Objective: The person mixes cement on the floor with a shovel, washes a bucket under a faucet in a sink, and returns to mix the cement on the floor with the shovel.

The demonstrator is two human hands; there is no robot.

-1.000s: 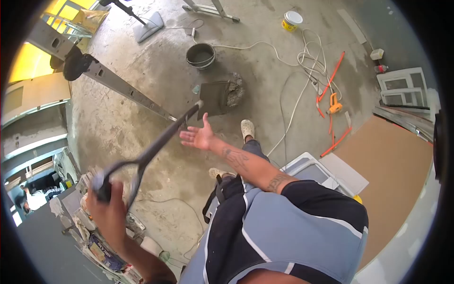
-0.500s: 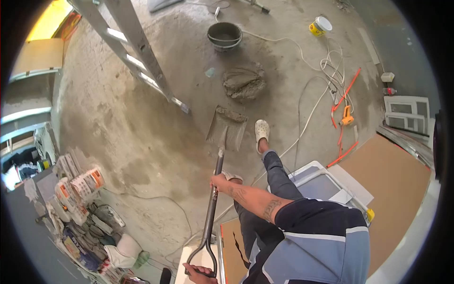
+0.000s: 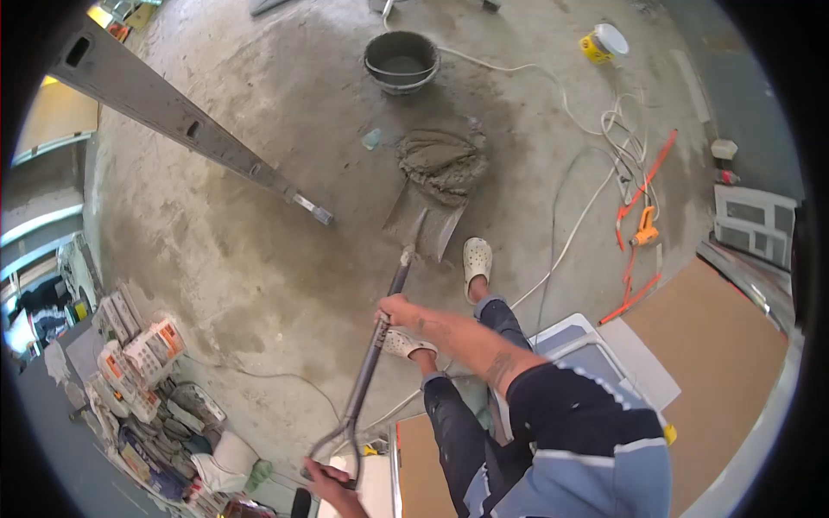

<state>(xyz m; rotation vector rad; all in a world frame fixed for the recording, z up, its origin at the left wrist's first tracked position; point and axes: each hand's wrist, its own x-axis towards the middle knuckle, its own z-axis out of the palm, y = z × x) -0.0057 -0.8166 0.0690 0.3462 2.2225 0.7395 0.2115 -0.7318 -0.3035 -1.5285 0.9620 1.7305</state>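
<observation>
My right hand (image 3: 395, 308) is closed around the middle of a shovel's dark shaft (image 3: 370, 367). Lower in the view, my left hand (image 3: 331, 483) grips the forked handle at the shovel's end; part of that grip is hidden. The flat metal blade (image 3: 429, 226) lies low at the floor, its front edge against or under a heap of wet grey mortar (image 3: 442, 164). Above the heap stands a black bucket (image 3: 401, 62) with grey material inside. My light clog (image 3: 477, 262) is just right of the blade.
A metal ladder (image 3: 207, 134) reaches in from the upper left. Bags and rubble (image 3: 155, 354) lie at lower left. Right are a white cable (image 3: 566, 246), an orange tool (image 3: 645, 226) and a brown board (image 3: 708, 345). A yellow-white tub (image 3: 604, 43) stands at upper right.
My right hand, open and off the shaft at first, has closed on it. The shovel blade lifted away from the mortar, drew back toward my feet, then moved forward to the heap again.
</observation>
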